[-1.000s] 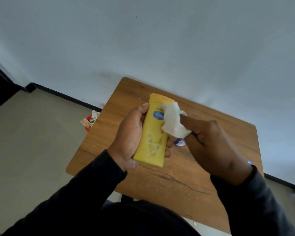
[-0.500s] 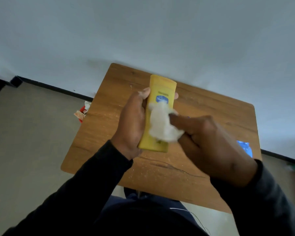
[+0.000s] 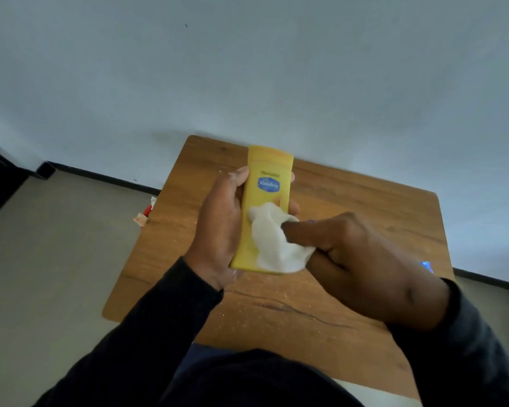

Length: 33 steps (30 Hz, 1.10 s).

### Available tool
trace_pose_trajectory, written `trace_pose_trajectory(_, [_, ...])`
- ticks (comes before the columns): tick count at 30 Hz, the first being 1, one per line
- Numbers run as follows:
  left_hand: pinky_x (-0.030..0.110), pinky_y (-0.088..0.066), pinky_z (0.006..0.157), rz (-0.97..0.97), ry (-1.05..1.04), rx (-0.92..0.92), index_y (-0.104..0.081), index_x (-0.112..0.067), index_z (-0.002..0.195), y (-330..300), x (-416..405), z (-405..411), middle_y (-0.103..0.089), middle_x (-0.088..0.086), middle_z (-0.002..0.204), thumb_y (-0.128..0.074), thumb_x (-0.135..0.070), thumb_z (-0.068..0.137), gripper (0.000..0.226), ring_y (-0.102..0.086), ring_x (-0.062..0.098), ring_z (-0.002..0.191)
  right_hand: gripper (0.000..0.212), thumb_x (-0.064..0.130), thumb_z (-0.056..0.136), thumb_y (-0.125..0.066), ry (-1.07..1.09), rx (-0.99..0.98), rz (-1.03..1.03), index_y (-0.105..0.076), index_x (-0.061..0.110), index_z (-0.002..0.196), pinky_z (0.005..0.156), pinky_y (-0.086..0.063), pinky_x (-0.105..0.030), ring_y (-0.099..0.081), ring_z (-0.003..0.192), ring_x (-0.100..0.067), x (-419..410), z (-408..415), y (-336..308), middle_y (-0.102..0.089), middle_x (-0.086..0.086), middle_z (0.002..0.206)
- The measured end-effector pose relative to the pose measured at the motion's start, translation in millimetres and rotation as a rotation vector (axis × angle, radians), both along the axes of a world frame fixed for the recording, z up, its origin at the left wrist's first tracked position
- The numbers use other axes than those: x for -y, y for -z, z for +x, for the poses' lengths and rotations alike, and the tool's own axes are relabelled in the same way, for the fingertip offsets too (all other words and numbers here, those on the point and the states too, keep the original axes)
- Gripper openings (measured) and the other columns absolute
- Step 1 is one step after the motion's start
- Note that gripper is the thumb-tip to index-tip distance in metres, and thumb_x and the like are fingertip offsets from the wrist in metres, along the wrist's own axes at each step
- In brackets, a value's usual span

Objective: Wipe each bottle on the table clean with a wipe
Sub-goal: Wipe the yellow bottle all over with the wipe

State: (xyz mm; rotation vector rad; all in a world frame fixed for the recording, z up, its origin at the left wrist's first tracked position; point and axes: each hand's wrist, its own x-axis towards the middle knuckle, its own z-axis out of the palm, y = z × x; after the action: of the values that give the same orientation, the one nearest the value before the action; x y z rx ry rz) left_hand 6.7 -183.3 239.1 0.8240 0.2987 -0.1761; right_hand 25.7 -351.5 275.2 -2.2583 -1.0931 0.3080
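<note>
I see the left hand (image 3: 218, 227) wrapped around a yellow bottle (image 3: 265, 207), thumb along the near left edge and fingertips showing past the right edge, so it grips the bottle and holds it up above the wooden worktop (image 3: 350, 207). The bottle stands roughly upright in my view, its plain yellow end pointing toward the far wall and its other end near the wrist. A blue badge reading "Vaseline" faces the camera on the upper part of the front.

The right hand (image 3: 362, 259) has its fingers curled around a crumpled white wipe (image 3: 272, 243), with one finger stretched out on top of it. The wipe is pressed against the lower front of the bottle and covers most of that half, spilling a little past the bottom right corner.

On the worktop I can make out pale specks scattered across the near part and a dark crack running through the grain. A small blue thing (image 3: 426, 266) lies near the right edge, partly hidden by the right wrist; I cannot tell what it is. On the floor, just beside the worktop's left edge, sits some red and white litter (image 3: 147, 211). Both arms wear dark sleeves (image 3: 165, 321).
</note>
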Motion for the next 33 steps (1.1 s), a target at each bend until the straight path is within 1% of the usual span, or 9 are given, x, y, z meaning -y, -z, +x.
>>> trace_pose_trajectory(4, [0.037,-0.053,0.052,-0.026,0.050,0.008,-0.060,0.005,0.123,-3.4,11.4,-2.9,-0.067,0.021,0.106,-0.029,-0.039,0.103,0.058,-0.066,0.029,0.066,0.038,0.033,0.085,-0.030,0.145,0.062,-0.009,-0.065,0.028,0.098,0.047,-0.044,-0.037,-0.048,0.046,-0.019,15.4,12.4,5.0,-0.062,0.001,0.063])
trace_pose_trajectory(6, [0.037,-0.055,0.055,-0.005,0.028,0.018,-0.057,0.007,0.126,-2.5,13.8,-3.7,-0.068,0.021,0.114,-0.029,-0.038,0.103,0.058,-0.066,0.030,0.072,0.031,0.029,0.086,-0.032,0.075,0.035,0.025,-0.063,0.029,0.092,0.044,-0.040,-0.034,-0.043,0.044,-0.016,24.3,10.2,6.7,-0.053,0.007,0.056])
trace_pose_trajectory(9, [0.034,-0.058,0.063,0.040,-0.029,0.025,-0.056,0.009,0.132,-1.0,17.7,-5.6,-0.068,0.024,0.112,-0.029,-0.036,0.104,0.059,-0.067,0.027,0.077,0.022,0.023,0.090,-0.038,-0.048,-0.023,0.117,-0.058,0.030,0.088,0.044,-0.038,-0.037,-0.040,0.046,-0.018,26.6,-1.3,13.5,-0.044,0.006,0.057])
trace_pose_trajectory(13, [0.036,-0.056,0.054,0.021,-0.071,0.017,-0.065,-0.002,0.115,-3.4,21.8,-12.4,-0.071,0.021,0.111,-0.030,-0.037,0.105,0.050,-0.069,0.028,0.076,0.027,0.026,0.090,-0.037,0.107,0.039,0.099,-0.064,0.023,0.091,0.046,-0.044,-0.037,-0.046,0.045,-0.018,36.8,9.7,22.0,-0.057,0.000,0.059])
trace_pose_trajectory(18, [0.036,-0.059,0.071,0.072,-0.128,0.057,-0.061,0.003,0.126,-4.8,19.1,-16.8,-0.066,0.024,0.127,-0.028,-0.033,0.105,0.054,-0.068,0.026,0.085,0.025,0.019,0.091,-0.038,-0.062,-0.053,0.184,-0.061,0.030,0.091,0.045,-0.037,-0.034,-0.040,0.046,-0.019,34.7,-4.6,19.5,-0.047,0.002,0.056])
trace_pose_trajectory(21, [0.039,-0.057,0.080,0.072,-0.130,0.073,-0.061,0.003,0.127,-8.7,17.7,-16.7,-0.065,0.026,0.127,-0.028,-0.033,0.106,0.053,-0.066,0.030,0.099,0.022,0.022,0.092,-0.039,0.046,-0.005,0.184,-0.060,0.030,0.090,0.051,-0.046,-0.038,-0.056,0.052,-0.025,36.2,2.8,19.6,-0.061,-0.001,0.063])
trace_pose_trajectory(25, [0.038,-0.055,0.071,0.123,-0.072,0.073,-0.065,0.003,0.124,-11.6,13.0,-19.5,-0.070,0.026,0.107,-0.027,-0.036,0.105,0.058,-0.065,0.029,0.078,0.023,0.017,0.095,-0.043,-0.142,-0.071,0.244,-0.060,0.031,0.089,0.047,-0.039,-0.037,-0.042,0.048,-0.018,28.6,-15.2,11.8,-0.047,0.005,0.059])
trace_pose_trajectory(29, [0.037,-0.056,0.077,0.112,-0.124,0.091,-0.066,0.001,0.123,-13.0,9.1,-21.1,-0.069,0.023,0.122,-0.028,-0.035,0.106,0.054,-0.067,0.029,0.090,0.018,0.022,0.091,-0.041,0.033,0.047,0.207,-0.056,0.029,0.087,0.047,-0.042,-0.038,-0.042,0.048,-0.019,22.9,-7.3,14.6,-0.050,0.003,0.058])
trace_pose_trajectory(33, [0.038,-0.055,0.070,0.174,-0.115,0.096,-0.061,0.004,0.129,-14.3,-0.3,-26.7,-0.069,0.024,0.105,-0.026,-0.038,0.105,0.059,-0.064,0.028,0.078,0.025,0.019,0.093,-0.040,-0.148,-0.044,0.222,-0.065,0.020,0.093,0.047,-0.039,-0.036,-0.039,0.047,-0.017,19.4,-21.4,10.8,-0.045,0.004,0.057])
